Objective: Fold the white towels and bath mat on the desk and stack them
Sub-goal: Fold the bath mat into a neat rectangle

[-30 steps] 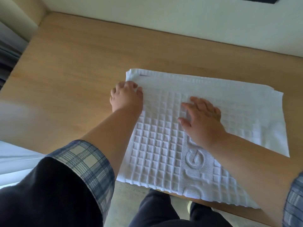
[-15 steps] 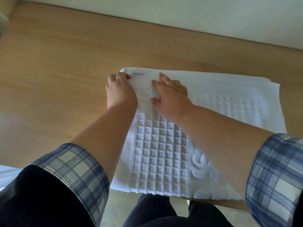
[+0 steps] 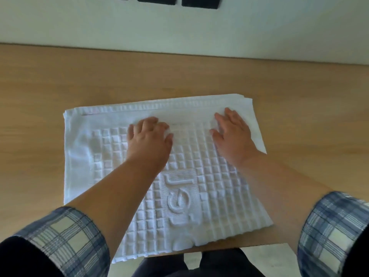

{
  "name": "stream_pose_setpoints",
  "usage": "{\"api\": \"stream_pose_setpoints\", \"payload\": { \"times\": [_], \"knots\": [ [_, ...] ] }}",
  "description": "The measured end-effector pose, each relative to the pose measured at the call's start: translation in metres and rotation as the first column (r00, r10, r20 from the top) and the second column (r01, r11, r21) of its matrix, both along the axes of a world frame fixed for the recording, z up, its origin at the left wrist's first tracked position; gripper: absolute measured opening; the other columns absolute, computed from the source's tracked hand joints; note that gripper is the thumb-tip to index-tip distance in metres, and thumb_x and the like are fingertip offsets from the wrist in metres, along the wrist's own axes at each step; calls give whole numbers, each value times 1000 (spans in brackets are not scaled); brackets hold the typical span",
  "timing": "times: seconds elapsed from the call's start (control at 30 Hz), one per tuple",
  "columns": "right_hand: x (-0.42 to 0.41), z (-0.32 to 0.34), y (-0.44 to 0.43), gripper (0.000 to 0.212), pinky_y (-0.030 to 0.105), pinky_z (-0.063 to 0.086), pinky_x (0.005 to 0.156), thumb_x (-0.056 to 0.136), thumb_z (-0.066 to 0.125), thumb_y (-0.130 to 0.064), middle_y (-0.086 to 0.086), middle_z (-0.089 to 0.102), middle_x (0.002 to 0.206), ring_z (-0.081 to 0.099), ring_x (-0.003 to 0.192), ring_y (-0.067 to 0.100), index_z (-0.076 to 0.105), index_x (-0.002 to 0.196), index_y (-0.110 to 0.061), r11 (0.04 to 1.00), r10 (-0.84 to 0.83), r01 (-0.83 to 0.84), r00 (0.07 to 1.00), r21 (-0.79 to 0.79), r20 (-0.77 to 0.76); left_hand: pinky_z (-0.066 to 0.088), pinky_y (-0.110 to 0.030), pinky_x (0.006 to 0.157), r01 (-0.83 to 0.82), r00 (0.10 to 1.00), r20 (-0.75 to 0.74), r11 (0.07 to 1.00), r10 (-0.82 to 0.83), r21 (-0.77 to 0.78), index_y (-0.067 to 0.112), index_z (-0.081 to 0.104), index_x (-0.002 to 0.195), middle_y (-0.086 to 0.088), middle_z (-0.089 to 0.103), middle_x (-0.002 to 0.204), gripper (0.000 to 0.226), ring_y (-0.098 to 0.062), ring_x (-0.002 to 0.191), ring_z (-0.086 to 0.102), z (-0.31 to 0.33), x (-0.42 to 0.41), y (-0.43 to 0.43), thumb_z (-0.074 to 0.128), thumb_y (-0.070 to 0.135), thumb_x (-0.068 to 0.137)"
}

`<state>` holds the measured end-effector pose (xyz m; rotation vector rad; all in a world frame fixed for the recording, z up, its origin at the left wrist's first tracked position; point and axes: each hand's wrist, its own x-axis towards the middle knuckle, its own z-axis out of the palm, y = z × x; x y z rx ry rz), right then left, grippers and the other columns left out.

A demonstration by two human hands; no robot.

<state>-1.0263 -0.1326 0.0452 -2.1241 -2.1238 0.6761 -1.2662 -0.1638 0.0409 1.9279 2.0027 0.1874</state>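
A white bath mat (image 3: 201,196) with a raised square grid and embossed letters lies folded on the wooden desk (image 3: 50,86), its near edge hanging slightly over the desk's front. My left hand (image 3: 148,138) rests palm-down on the mat near its far edge, left of centre, fingers slightly bent. My right hand (image 3: 233,132) lies flat on the mat's far right part, fingers spread and straight. Layered edges show at the mat's far right corner (image 3: 245,100). No other towels are in view.
A pale wall (image 3: 179,33) runs along the desk's far edge, with dark items (image 3: 199,3) at the top of the view. Bare desk extends left, right and behind the mat. My legs and the floor show below the desk's front edge.
Both hands were together at the mat's far left corner; now they have slid rightward along the far edge, the right hand reaching the right side. The view has shifted to centre the mat.
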Motion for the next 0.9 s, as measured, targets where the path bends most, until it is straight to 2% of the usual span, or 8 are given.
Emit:
{"api": "stream_pose_setpoints", "payload": {
  "times": [0.1,0.2,0.3,0.43,0.53,0.67,0.73,0.9],
  "knots": [
    [45,0,18,52,48,29,116,95,54,-45,1,43,154,37,143,26,48,144,-29,937,-312,324,944,128,-105,31,-45,110,-19,997,73,999,17,33,26,55,132,-3,48,139,35,-28,130,40,12,33,33,49,39,101],
    [67,3,37,56,44,51,97,86,61,-43,-6,61,127,61,113,21,50,137,-24,855,-499,518,800,-34,-333,30,-46,112,87,994,66,996,-85,-17,26,46,144,-6,46,147,43,-31,137,37,19,65,73,47,36,103],
    [80,1,49,57,31,54,79,89,63,-39,-8,64,116,65,96,13,50,141,-21,833,-543,534,735,-148,-406,28,-47,113,77,995,-56,992,-83,-96,30,48,143,-6,46,147,44,-32,138,35,19,79,98,50,44,102],
    [87,-3,54,16,23,39,57,96,55,-36,-12,63,83,59,70,9,64,102,-25,875,-473,473,786,-106,-398,29,-45,110,46,994,-95,992,-57,-116,33,62,124,-5,49,138,34,-33,133,39,20,82,107,58,52,96],
    [86,1,53,13,20,36,53,99,50,-33,-12,56,74,52,64,2,57,93,-24,900,-379,436,788,3,-486,43,-41,90,112,993,-17,992,-113,-65,29,63,104,-1,59,113,21,-27,106,56,22,78,112,60,48,96],
    [79,10,67,13,9,34,50,102,46,-30,-13,56,76,54,65,-6,55,101,-21,922,-293,378,827,87,-479,35,-35,67,100,992,72,995,-99,-10,29,46,95,3,56,86,17,-19,71,49,23,66,127,55,43,100],
    [77,7,80,17,22,41,61,102,44,-30,-7,59,83,58,74,8,56,106,-18,933,-331,360,852,-5,-404,32,-35,66,90,996,27,995,-89,-35,29,43,96,3,54,83,18,-14,66,44,19,65,134,53,43,100],
    [74,4,81,29,29,42,76,100,51,-31,3,60,115,60,97,24,52,124,-15,903,-424,423,846,-77,-324,42,-43,80,35,990,-135,999,-38,-21,25,48,118,-7,61,112,26,-30,97,59,10,79,133,51,45,101]
  ]
}}
